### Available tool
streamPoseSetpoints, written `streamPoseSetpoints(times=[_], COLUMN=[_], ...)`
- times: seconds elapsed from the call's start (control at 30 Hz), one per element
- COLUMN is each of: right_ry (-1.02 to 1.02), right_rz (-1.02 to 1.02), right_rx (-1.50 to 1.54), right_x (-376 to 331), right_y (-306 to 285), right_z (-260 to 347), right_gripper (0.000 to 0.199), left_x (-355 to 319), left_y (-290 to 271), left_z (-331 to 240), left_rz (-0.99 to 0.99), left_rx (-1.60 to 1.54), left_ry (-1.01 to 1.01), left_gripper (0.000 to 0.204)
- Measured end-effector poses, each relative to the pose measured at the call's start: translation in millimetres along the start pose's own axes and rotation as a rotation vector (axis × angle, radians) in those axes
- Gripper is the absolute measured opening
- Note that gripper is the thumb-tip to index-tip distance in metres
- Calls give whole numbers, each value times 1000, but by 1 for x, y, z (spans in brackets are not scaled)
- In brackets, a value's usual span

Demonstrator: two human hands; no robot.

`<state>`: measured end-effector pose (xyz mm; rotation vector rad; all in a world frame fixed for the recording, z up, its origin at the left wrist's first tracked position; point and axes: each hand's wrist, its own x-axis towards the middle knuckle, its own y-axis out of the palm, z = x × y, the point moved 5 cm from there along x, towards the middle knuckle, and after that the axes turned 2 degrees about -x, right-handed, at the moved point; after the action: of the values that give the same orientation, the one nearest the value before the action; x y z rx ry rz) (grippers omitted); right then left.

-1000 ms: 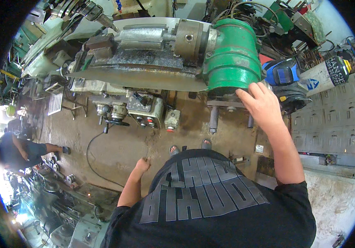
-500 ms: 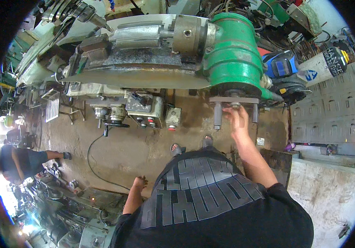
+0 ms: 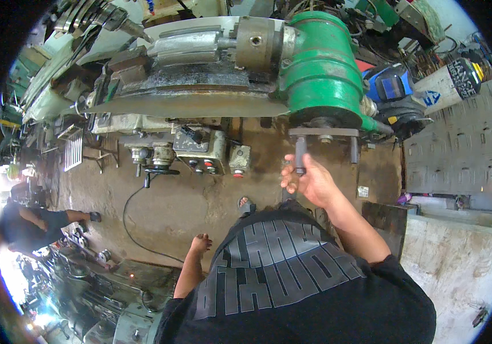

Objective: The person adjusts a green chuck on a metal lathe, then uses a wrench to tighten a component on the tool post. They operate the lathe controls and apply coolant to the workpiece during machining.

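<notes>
The step in hand appears to be taking hold of a flat grey metal crossbar (image 3: 339,132), which lies at two o'clock from the middle of the view, just below the round green-painted metal housing (image 3: 325,74) at one o'clock. The right hand (image 3: 316,182) is at the crossbar's left grey cylindrical metal post (image 3: 300,145), thumb to the right of it and fingers curled past its left; whether they are clamped on it I cannot tell. The matching right post (image 3: 354,151) stands untouched at three o'clock from it. At seven o'clock the left hand (image 3: 201,245) hangs apart from the machine, its fingers partly curled, nothing visible in it. If the crossbar turns, the next move probably calls for a full wrap round the post and a push along its arc.
</notes>
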<state>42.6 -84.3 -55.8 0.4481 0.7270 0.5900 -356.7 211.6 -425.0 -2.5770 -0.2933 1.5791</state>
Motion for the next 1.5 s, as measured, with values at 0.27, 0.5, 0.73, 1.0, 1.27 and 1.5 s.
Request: streamPoseSetpoints(times=[0.27, 0.5, 0.73, 1.0, 1.27, 1.5], right_ry=[-71, -116, -233, -221, -161, -159], right_rz=[58, 101, -74, 26, 10, 23], right_rx=[-407, -407, 193, 58, 63, 175], right_x=[2, -2, 17, 18, 32, 33], right_y=[-7, -72, -133, -144, -143, -141], right_z=[3, -2, 9, 38, 63, 63], right_gripper=[47, 54, 25, 28, 29, 28], left_x=[-15, -128, -237, -245, -256, -255], left_y=[17, 81, 140, 171, 178, 175], left_z=[-100, -357, -490, -514, -519, -510], left_rz=[-7, -79, -10, -258, -447, -502], left_rx=[20, 100, 16, 393, 647, 574], left_ry=[168, 639, 765, 667, 673, 552], left_gripper=[33, 38, 53, 49, 47, 49])
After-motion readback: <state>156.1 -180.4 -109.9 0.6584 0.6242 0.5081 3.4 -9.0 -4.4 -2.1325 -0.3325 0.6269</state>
